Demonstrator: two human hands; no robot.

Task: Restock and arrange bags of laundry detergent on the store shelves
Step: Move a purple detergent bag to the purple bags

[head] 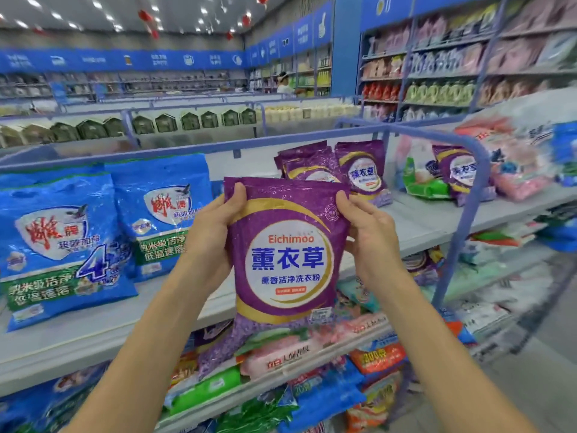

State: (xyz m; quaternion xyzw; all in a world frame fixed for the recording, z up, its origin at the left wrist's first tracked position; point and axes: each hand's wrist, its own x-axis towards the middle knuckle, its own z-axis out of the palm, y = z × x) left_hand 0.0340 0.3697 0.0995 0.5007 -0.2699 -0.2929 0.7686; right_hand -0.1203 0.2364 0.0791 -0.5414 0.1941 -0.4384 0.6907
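Note:
A purple detergent bag (288, 254) with a white round label hangs upright in front of the top shelf (415, 226). My left hand (212, 232) grips its left edge, thumb on the front near the top corner. My right hand (368, 235) grips the right edge the same way. More purple bags (362, 173) stand at the back of the shelf behind it, and another purple bag (459, 173) stands further right. Two large blue detergent bags (62, 242) lean on the shelf at the left.
A blue rail (468, 145) runs along the shelf's back and curves down at the right. Lower shelves (281, 373) hold mixed pink, green, blue and orange bags. Pink bags (505, 160) lie piled at the right. A person stands far back in the aisle.

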